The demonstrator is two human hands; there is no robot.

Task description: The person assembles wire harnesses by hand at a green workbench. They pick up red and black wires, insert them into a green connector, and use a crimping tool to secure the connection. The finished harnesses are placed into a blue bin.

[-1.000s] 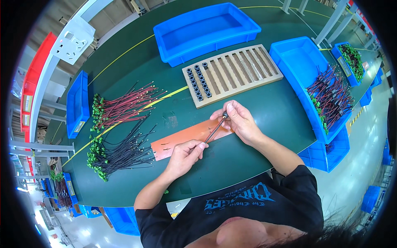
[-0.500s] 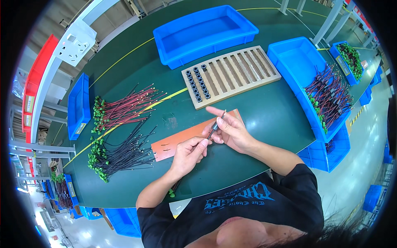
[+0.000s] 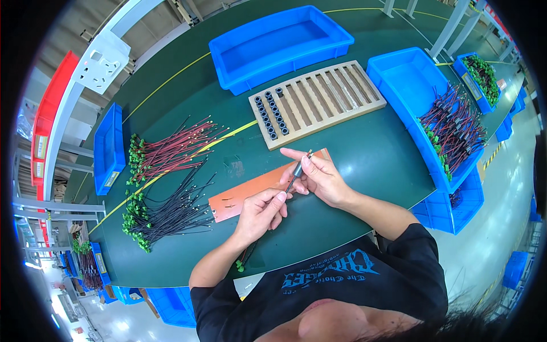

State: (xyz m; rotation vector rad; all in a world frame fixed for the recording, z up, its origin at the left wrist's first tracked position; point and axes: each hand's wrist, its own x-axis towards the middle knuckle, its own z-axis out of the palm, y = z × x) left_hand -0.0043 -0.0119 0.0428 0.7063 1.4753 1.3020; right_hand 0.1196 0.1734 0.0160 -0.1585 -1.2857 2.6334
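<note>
My left hand (image 3: 261, 215) is closed, thumb against fingers, on a thin black wire; its green connector (image 3: 240, 265) hangs below by my wrist. Beside it, my right hand (image 3: 323, 181) pinches a small dark cylindrical connector (image 3: 298, 169), tilted, with a brass-coloured tip (image 3: 310, 153) pointing up and away. The wire runs to the lower end of this connector; whether it enters it is hidden by my fingers. My right index finger stretches out past the part. Under both hands lies an orange mat (image 3: 229, 206) with a few small dark bits on it.
A slotted wooden rack (image 3: 312, 129) holds black cylindrical parts (image 3: 272, 122) in its left slots. Red wires (image 3: 176, 145) and black wires (image 3: 176, 208) with green connectors lie at left. Blue bins (image 3: 222, 54) stand behind; another bin (image 3: 393, 108) at right holds finished-looking wire bundles (image 3: 453, 131).
Both hands keep nearly the same hold and place. The connector in my right hand is tilted slightly differently, and the whole view has shifted a little.
</note>
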